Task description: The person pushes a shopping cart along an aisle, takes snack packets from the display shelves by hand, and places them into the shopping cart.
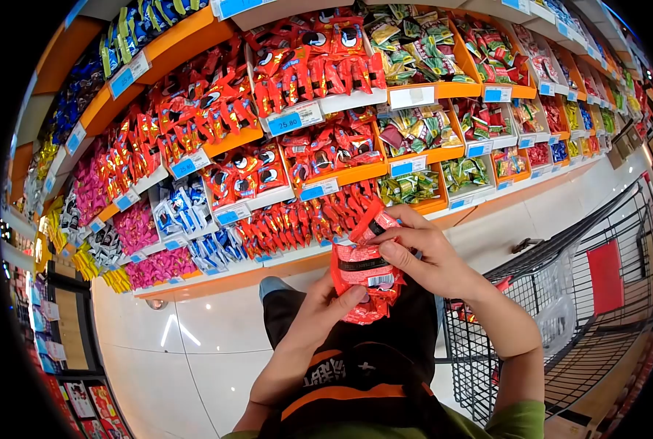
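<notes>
Red snack packets point(359, 260) with a dark band, fine print and a barcode are held in front of my body; they overlap, so I cannot tell how many there are. My left hand point(332, 306) grips them from the lower left, thumb pressed on the front. With thumb and fingers closed, my right hand point(422, 252) pinches the upper right part near the crimped top edge. Just beyond my hands, rows of similar red packets point(275, 228) fill the lowest shelf.
Tiered shelves with orange edges point(341, 175) hold bins of wrapped sweets and blue price tags point(297, 120). A black wire shopping cart point(480, 366) with a red panel point(605, 276) stands to my right. Pale floor tiles point(151, 366) lie to the left. I wear a dark apron point(341, 369).
</notes>
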The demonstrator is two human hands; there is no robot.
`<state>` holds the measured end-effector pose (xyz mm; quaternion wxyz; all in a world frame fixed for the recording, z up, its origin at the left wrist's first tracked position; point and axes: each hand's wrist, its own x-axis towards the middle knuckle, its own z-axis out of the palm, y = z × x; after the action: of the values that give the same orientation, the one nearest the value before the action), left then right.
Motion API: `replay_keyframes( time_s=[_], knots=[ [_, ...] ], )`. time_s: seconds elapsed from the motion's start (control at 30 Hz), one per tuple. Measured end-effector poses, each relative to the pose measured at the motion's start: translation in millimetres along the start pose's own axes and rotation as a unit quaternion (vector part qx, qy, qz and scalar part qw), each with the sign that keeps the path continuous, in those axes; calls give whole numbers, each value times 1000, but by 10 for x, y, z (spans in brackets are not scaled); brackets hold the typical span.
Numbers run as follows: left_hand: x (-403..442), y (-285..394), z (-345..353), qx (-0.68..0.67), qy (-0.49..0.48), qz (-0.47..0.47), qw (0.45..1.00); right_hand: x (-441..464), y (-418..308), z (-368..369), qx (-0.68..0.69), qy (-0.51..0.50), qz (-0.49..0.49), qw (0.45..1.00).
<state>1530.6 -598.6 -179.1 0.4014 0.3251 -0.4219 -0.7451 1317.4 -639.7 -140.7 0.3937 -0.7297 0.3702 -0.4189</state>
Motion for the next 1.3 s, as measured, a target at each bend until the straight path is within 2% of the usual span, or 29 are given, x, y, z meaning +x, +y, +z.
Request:
replay_keyframes(
  time_s=[0.37, 0.57, 0.67, 0.73, 0.83, 0.9, 0.93, 1.03, 1.23, 1.3],
  knots=[
    [-8, 9, 25, 24, 10, 30, 999, 22, 3, -15, 27, -21, -2, 999],
    [-15, 11, 19, 23, 24, 12, 999, 35, -84, 13, -53, -9, -53, 997],
    [-25, 78, -20, -21, 21, -21, 999, 24, -20, -2, 16, 60, 9, 998],
    [-31, 127, -18, -41, 31, -22, 998, 50, 15, -8, 115, 140, 42, 983],
    [-40, 194, -24, -70, 29, 13, 997, 100, -132, -115, 128, 94, 64, 985],
    [-47, 237, -54, -106, 14, 17, 994, 96, -43, -154, -80, 50, -38, 995],
    [-47, 249, -69, -121, 12, 17, 992, 61, -65, -103, -148, 79, -47, 985],
    [-48, 263, -109, -150, 1, 11, 989, 79, -104, -99, -279, 109, -134, 945],
    [10, 230, -194, -203, -54, -30, 977, 25, -215, -39, -298, 1, -67, 952],
    [8, 238, -217, -217, -80, -57, 971, 14, -149, -74, -308, -43, -101, 945]
  ],
)
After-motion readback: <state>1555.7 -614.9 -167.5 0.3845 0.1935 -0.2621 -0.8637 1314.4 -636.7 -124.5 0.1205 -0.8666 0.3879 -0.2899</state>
